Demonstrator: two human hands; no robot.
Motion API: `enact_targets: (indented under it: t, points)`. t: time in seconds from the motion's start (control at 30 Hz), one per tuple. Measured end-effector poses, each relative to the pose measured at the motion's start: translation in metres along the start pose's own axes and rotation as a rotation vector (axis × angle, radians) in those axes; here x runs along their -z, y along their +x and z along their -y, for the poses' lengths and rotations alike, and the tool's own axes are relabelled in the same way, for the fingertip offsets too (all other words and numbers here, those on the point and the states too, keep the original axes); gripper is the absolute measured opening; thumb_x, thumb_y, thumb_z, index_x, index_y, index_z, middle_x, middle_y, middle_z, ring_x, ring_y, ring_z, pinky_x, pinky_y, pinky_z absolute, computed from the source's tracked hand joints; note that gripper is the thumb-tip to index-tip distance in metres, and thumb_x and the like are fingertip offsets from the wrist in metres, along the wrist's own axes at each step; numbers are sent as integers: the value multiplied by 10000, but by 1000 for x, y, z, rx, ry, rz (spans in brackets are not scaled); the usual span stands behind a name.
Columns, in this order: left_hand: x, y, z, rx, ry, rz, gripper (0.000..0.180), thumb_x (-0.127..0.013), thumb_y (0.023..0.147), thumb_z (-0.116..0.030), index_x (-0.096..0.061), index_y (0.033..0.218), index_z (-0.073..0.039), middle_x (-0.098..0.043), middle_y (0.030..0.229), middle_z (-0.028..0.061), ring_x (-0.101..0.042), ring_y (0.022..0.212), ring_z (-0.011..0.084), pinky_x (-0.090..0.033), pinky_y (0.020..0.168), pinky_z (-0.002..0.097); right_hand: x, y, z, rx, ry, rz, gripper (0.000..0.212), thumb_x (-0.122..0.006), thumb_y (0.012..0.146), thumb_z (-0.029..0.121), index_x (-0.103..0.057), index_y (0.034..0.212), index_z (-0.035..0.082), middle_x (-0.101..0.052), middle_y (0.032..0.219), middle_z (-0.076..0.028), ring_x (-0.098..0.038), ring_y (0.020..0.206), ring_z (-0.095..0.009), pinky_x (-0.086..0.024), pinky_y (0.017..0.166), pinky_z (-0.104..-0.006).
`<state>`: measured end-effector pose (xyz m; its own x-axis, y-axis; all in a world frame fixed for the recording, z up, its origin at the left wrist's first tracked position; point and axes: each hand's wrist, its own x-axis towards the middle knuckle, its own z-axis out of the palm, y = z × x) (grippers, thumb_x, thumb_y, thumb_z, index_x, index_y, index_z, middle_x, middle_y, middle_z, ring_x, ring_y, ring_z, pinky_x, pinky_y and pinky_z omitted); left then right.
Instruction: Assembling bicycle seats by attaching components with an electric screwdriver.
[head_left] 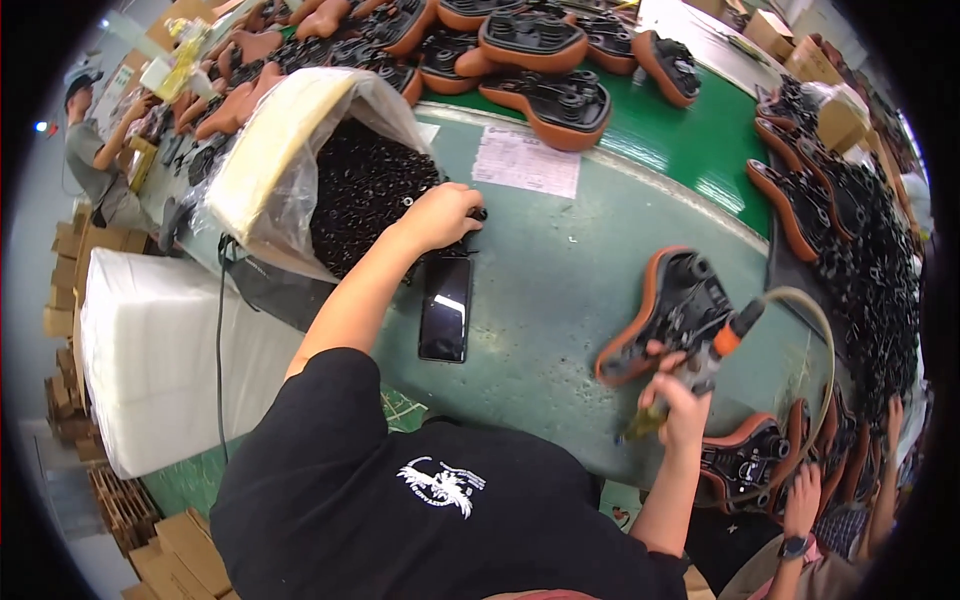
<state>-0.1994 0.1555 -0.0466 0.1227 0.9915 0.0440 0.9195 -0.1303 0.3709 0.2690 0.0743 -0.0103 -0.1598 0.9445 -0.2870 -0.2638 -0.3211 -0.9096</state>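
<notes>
My left hand (447, 216) reaches to the mouth of a tipped box (262, 160) lined with clear plastic. Its fingers are closed on a small black part (479, 213), whose kind I cannot make out. Many similar black parts (365, 190) fill the box and spill at its lip. My right hand (682, 405) grips an air screwdriver (705, 368) with a grey body, an orange ring and a hose (828, 345). Beside it a brown-edged bicycle saddle (655, 315) lies with its black underside up; the hand and tool overlap its near right side.
A dark phone (446, 310) lies below my left hand. Beyond it is a printed sheet (527, 161). Saddles (535, 45) crowd the far side, with more saddles (745, 460) at the near right. A co-worker's hand (802, 500) rests by those. Another person (95, 150) stands far left.
</notes>
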Motion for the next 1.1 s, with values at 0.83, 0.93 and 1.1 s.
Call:
enact_targets:
  t: [0.83,0.93,1.1]
  points:
    - [-59,-105,-235,-192,-1992,454,187,-711,969,83,-750,1151,61,-723,1167,199,-746,980,270,-630,831,390,-51,-82,89,850,45,461,284,-652,965,63,-465,1172,113,-606,1077,-103,-679,708,-186,-598,718,-396]
    - [-54,-98,-237,-367,-1676,341,195,-701,965,105,-756,1149,71,-727,1143,185,-749,982,267,-629,841,370,-46,-87,89,848,-8,417,295,-635,965,45,-459,1193,109,-610,1095,-121,-684,719,-193,-599,725,-404]
    - [-45,-79,-235,-579,-1314,302,246,-726,1023,-136,-763,1177,52,-739,1155,188,-729,1012,293,-594,898,415,-33,-74,96,914,-36,646,367,-662,934,2,-460,1224,100,-618,1130,-147,-712,768,-219,-603,760,-421]
